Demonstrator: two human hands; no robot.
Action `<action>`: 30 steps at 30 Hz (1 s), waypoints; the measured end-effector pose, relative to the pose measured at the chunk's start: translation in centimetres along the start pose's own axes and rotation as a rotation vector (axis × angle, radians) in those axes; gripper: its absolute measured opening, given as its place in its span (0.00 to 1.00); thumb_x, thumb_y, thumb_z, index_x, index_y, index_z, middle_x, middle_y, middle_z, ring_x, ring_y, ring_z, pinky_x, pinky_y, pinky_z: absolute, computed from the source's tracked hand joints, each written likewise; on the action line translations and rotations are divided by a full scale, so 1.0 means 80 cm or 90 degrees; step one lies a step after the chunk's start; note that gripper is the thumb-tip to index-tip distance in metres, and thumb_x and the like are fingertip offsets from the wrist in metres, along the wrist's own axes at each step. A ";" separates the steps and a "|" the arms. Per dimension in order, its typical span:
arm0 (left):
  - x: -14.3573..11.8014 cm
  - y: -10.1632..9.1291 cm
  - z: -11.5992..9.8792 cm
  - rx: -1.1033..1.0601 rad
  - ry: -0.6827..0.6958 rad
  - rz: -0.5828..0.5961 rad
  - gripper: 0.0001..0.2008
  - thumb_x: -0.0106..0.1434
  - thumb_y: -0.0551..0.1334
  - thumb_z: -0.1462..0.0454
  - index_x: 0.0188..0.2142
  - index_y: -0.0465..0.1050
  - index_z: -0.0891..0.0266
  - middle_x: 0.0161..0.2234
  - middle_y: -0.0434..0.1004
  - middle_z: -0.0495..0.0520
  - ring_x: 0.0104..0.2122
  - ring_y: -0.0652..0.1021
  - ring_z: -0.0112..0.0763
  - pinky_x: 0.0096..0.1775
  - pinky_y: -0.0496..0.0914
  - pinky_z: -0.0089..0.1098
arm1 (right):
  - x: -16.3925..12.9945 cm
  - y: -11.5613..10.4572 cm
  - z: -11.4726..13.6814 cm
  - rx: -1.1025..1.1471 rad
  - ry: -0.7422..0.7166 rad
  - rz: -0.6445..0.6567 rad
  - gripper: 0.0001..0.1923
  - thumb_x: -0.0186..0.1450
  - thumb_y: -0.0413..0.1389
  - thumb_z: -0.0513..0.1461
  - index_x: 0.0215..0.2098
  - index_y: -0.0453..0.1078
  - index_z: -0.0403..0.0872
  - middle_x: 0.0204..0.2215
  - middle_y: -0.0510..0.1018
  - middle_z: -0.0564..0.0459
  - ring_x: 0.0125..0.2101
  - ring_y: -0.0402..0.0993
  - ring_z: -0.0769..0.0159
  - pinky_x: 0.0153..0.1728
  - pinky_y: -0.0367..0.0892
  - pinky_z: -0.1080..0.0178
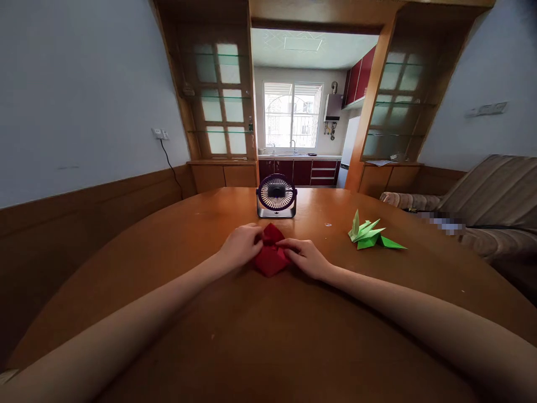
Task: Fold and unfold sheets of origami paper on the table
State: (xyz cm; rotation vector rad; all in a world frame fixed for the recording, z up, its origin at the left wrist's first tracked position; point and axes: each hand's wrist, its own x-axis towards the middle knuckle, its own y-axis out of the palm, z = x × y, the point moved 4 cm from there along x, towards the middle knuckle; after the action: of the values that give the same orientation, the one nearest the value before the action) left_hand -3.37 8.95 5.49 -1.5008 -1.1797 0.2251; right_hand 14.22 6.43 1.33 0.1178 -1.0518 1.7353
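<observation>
A piece of red origami paper (272,262), partly folded, lies on the brown table between my two hands. Closed over its upper left side is my left hand (244,244), thumb and fingers gripping the edge. My right hand (305,257) holds the right side, its index finger reaching across the top of the paper and its thumb lower down. Part of the paper's edges and folds is hidden under my fingers. To the right of my right hand sits a folded green paper figure (369,234) with pointed tips, touched by neither hand.
Just beyond the red paper stands a small round desk fan (276,195) on a U-shaped stand. The table (268,347) has a curved far edge. A striped sofa (495,196) is at the right, and a black cord (170,162) hangs from a wall socket at the left.
</observation>
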 end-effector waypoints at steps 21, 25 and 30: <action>0.004 0.002 -0.002 -0.176 -0.072 0.117 0.03 0.47 0.63 0.64 0.24 0.72 0.62 0.24 0.75 0.49 0.25 0.73 0.31 0.28 0.64 0.28 | -0.031 -0.006 0.052 -0.410 -0.523 -0.066 0.08 0.68 0.49 0.34 0.38 0.69 0.49 0.45 0.78 0.51 0.52 0.70 0.63 0.61 0.57 0.47; 0.011 -0.013 0.013 -0.373 -0.170 0.008 0.05 0.46 0.62 0.65 0.24 0.69 0.63 0.25 0.76 0.51 0.25 0.75 0.31 0.28 0.66 0.28 | -0.040 -0.008 0.054 -0.494 -0.685 -0.028 0.08 0.68 0.49 0.31 0.38 0.69 0.47 0.50 0.76 0.48 0.58 0.66 0.61 0.61 0.58 0.47; 0.013 -0.023 0.024 -0.483 -0.202 -0.026 0.07 0.47 0.65 0.64 0.25 0.68 0.63 0.27 0.77 0.52 0.31 0.78 0.35 0.36 0.72 0.35 | -0.032 -0.012 0.049 -0.522 -0.652 -0.050 0.11 0.69 0.46 0.30 0.36 0.70 0.44 0.39 0.80 0.48 0.49 0.73 0.62 0.60 0.60 0.48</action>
State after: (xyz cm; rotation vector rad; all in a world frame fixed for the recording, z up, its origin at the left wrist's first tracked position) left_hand -5.24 10.66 6.82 -2.1459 -1.6584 -0.0293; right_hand 14.64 1.93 2.89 0.5436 -2.3745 0.9912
